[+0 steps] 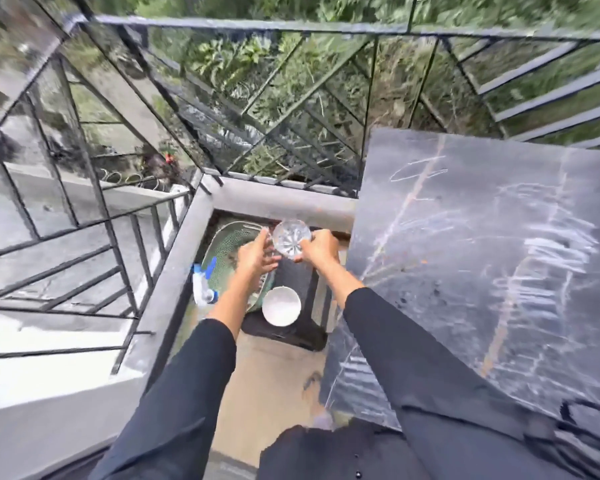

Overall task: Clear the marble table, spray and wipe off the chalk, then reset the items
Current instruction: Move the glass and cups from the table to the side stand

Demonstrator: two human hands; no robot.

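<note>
Grip: left hand (257, 254) and right hand (319, 245) both clasp the cut-glass bowl (291, 237), likely because it is fragile.
Bowl: above the black stool (298, 275), off the marble table's (465, 202) left edge.
Table: chalk (548, 251) not yet wiped.

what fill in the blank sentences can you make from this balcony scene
1. The left hand and right hand hold a clear bowl made of ____.
2. The other bowl on the black stool is coloured ____.
3. The marble table is scribbled with ____.
4. The spray bottle has a trigger coloured ____.
Missing words: glass, white, chalk, blue.
</note>
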